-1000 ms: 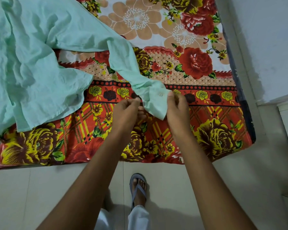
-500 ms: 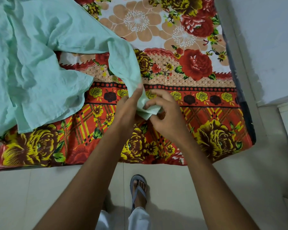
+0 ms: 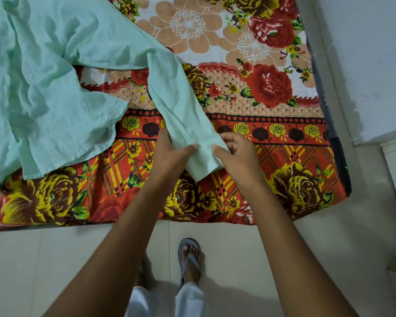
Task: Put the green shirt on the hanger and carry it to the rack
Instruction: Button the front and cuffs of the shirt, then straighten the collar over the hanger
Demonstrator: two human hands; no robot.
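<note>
The green shirt (image 3: 44,88) lies crumpled across the left part of the bed (image 3: 284,179), on a flowered bedsheet (image 3: 261,88) of red, yellow and orange. One sleeve (image 3: 181,110) runs from the shirt's body down towards the near edge of the bed. The left hand (image 3: 172,154) pinches the cuff end of that sleeve, thumb on top of the cloth. The right hand (image 3: 236,154) grips the same cuff from the other side, fingers curled (both hands are close together, with only the cuff between them). Below, on the pale tiled floor (image 3: 329,248), a foot in a grey sandal (image 3: 189,259) stands near the bed.
</note>
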